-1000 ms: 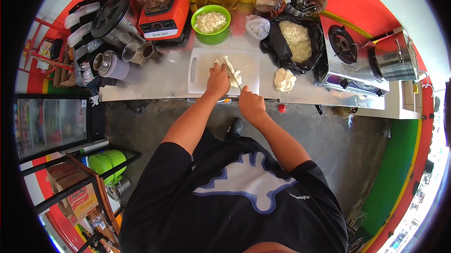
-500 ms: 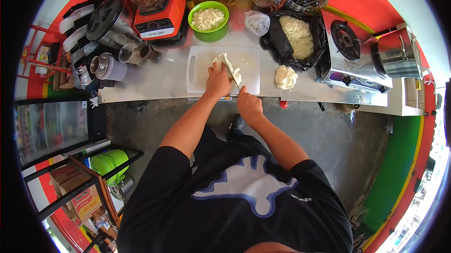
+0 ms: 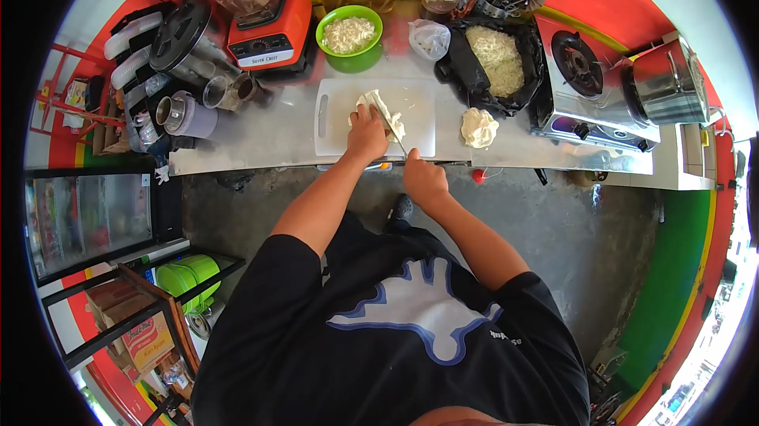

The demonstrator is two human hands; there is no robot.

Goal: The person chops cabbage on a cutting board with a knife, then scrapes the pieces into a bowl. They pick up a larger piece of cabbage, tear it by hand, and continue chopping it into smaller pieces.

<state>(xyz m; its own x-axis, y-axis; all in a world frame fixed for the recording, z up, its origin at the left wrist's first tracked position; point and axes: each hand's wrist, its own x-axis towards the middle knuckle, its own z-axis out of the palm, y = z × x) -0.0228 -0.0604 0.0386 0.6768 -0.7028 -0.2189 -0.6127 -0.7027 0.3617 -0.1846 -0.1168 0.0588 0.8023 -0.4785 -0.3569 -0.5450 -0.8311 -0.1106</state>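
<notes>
We list: board (image 3: pixel 419 113), smooth, white, rectangular; on it, ragged pale food (image 3: pixel 397 124) beneath the left hand (image 3: pixel 368 138); thin knife (image 3: pixel 400 143), clenched by the right hand (image 3: pixel 425 177) at the board's near edge; lobed creamy lump (image 3: pixel 479 128), right of the board; knife's handle mostly covered; left fingertips obscured, that grip we cannot tell.

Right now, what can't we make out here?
All in the head view:
Knife: handle mostly hidden by the right hand.
White food by the knife: partly covered by the left hand.
Blender: top cut off by upper edge.
Shirt lettering: too small to read.
</notes>
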